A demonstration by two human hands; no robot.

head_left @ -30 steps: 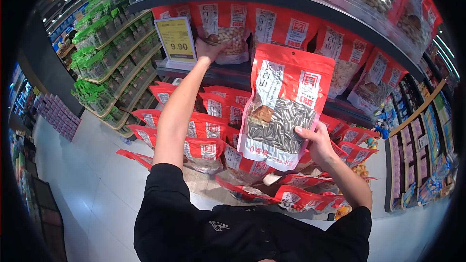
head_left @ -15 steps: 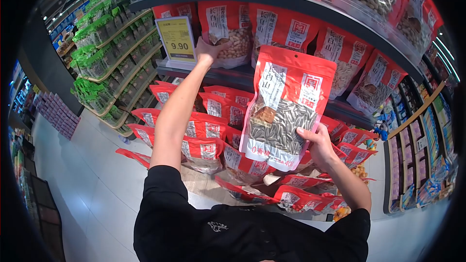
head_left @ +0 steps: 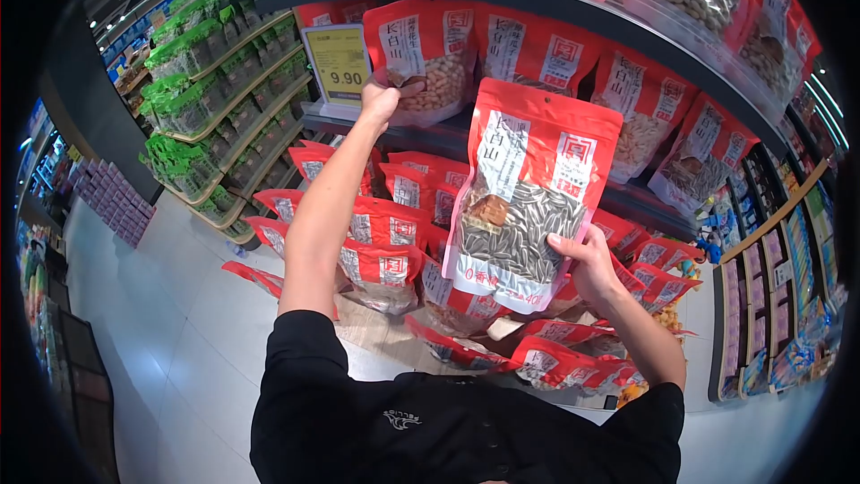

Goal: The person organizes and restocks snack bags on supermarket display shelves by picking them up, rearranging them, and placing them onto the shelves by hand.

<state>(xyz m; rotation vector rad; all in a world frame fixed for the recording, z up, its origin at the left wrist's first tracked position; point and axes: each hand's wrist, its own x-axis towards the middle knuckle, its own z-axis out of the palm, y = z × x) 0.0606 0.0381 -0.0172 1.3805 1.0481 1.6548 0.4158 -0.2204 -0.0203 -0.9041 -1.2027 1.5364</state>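
My right hand (head_left: 587,262) grips a red and silver bag of sunflower seeds (head_left: 524,231) by its lower right side, thumb across the front. The bag is upright in front of the shelf, its printed face toward me. My left hand (head_left: 383,100) reaches to the shelf and is closed on the left edge of a red bag of peanuts (head_left: 445,81), thumb over its front. That bag tilts slightly and stands beside a yellow price sign (head_left: 340,67) reading 9.90. The fingers behind it are hidden.
More red bags (head_left: 640,103) line the shelf to the right. Below, several rows of red bags (head_left: 381,264) fill a lower display. A dark shelf edge (head_left: 528,4) runs overhead. Racks of green-topped packs (head_left: 193,85) stand at left, beyond pale floor (head_left: 193,332).
My left hand has closed more on the peanut bag, which now tilts and sits slightly nearer me. The sunflower seed bag stays almost still in my right hand. The view has shifted slightly.
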